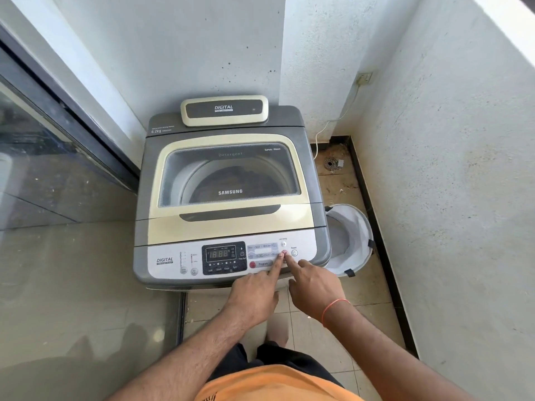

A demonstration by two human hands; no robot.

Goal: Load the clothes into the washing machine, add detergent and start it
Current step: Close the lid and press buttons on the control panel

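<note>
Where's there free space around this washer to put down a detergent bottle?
Bare tiles lie between the washing machine and the right wall, behind the laundry basket, up to the floor drain. The closed lid is clear too. The control panel is crowded by both hands.

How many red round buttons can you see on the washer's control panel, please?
2: the Program button beside the display, and one left of Power, under the left hand's fingertip. The hands may hide others.

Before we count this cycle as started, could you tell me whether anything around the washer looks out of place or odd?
Little stands out. The washing machine lid is shut with dark laundry inside. The white laundry basket beside it leans askew. Oddly, both the left hand and right hand point index fingers at the red start button.
</note>
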